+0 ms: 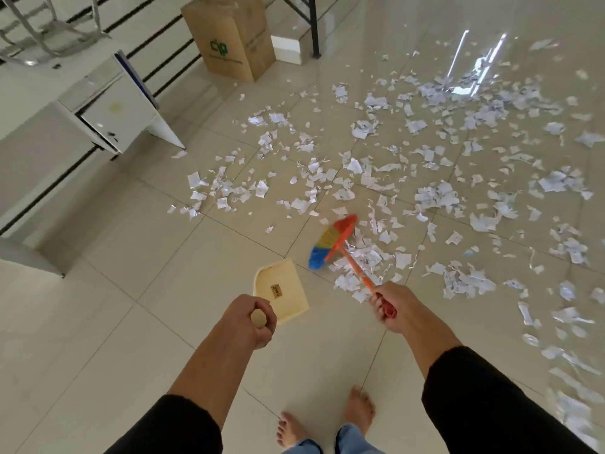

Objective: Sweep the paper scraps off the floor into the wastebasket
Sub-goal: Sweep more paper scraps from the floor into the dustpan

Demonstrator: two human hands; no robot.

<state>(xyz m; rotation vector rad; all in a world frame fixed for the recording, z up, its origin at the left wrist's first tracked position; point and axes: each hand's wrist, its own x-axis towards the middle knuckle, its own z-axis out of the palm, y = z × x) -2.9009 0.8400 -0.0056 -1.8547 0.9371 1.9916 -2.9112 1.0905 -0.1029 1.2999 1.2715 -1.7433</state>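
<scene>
White paper scraps [425, 152] lie scattered over the glossy tiled floor, thickest in the middle and right. My right hand [391, 306] grips the orange handle of a small broom [334, 242] with blue, yellow and red bristles, whose head rests on the floor at the near edge of the scraps. My left hand [253, 319] is closed on the handle of a cream dustpan [281, 290], held just left of the broom head with nothing in its tray. A brown cardboard box [229, 37] with a green logo stands at the back. No other bin is in view.
A white cabinet [111, 106] stands at the left with a white wall edge beside it. Metal chair legs [49, 31] show at top left. A black railing post [314, 24] and a white step [286, 49] are behind the box. My bare feet [327, 421] stand at the bottom.
</scene>
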